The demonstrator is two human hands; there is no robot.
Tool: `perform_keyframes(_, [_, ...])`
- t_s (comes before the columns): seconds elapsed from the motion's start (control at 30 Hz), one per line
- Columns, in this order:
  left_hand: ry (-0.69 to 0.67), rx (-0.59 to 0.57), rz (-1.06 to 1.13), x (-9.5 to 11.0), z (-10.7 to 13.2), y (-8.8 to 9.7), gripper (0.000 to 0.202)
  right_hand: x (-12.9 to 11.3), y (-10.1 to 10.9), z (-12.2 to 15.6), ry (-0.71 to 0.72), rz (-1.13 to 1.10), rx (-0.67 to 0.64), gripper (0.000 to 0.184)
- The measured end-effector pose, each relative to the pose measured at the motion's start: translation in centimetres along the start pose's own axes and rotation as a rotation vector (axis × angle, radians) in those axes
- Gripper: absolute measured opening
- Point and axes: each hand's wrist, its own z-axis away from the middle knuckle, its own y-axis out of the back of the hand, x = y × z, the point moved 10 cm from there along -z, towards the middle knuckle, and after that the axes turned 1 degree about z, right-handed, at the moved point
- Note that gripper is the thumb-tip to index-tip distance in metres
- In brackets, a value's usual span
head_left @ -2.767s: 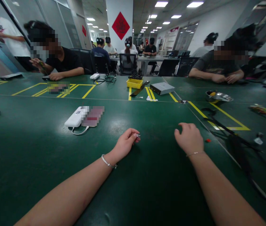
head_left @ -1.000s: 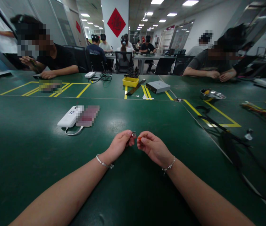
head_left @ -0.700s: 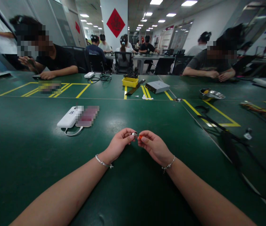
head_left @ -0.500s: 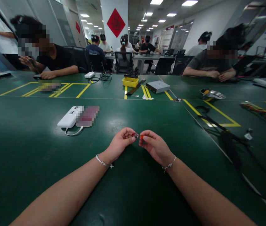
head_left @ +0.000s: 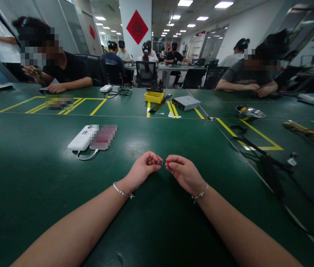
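Green tabletop (head_left: 157, 222) holds a white power bank (head_left: 81, 139) beyond the left hand (head_left: 144, 166).

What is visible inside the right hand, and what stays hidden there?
The right hand pinches a small orange piece, partly visible. The fingers cover the rest, so its full shape cannot be seen.

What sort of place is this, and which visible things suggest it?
Probably a shared electronics workroom, judging by the long green table, the thin multicoloured wires on it, and the small yellow rectangular plastic tray.
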Motion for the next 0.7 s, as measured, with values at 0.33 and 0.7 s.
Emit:
perform_keyframes(0.33, [0.039, 0.041, -0.198, 0.0, 0.2, 0.0, 0.017, -1.7, 0.7, 0.2, 0.216, 0.313, 0.094, 0.022])
perform_keyframes(0.7, [-0.004, 0.088, -0.362, 0.5, 0.4, 0.0, 0.017, -3.7, -0.2, 1.3, 0.348, 0.573, 0.21, 0.009])
